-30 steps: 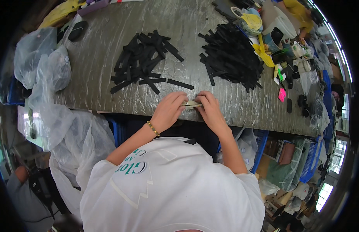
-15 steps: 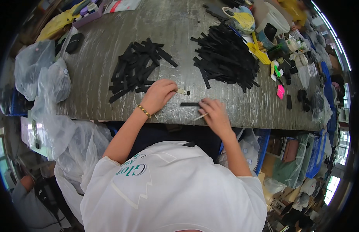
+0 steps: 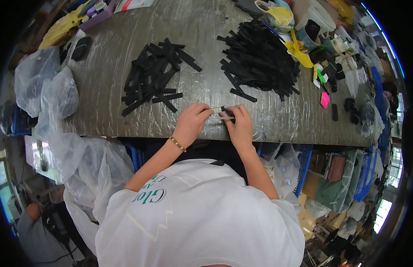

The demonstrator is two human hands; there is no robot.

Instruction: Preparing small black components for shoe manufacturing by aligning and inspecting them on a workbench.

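My left hand (image 3: 192, 121) pinches a short, pale flat piece (image 3: 216, 110) with a black end, a little above the near part of the table. My right hand (image 3: 240, 127) meets it from the right, its fingertips at the black end. A thin pale stick (image 3: 226, 118) also sits in the right hand's fingers. Beyond the right hand lies a loose black strip (image 3: 243, 95), at the near edge of a large heap of black strips (image 3: 262, 60). A smaller, looser pile of black strips (image 3: 153, 75) lies beyond the left hand.
The table (image 3: 104, 107) has a wrinkled, shiny cover. Clear plastic bags (image 3: 46, 89) hang at its left side. A black pouch (image 3: 82, 48) lies at the left. Tubs, yellow scissors-like tools (image 3: 300, 53) and a pink tag (image 3: 325, 100) crowd the right. A blue crate (image 3: 366, 175) stands lower right.
My right hand has come off the black strip near the table's front and moved left and up to the left hand's pale piece. A strip now lies by the large heap's near edge.
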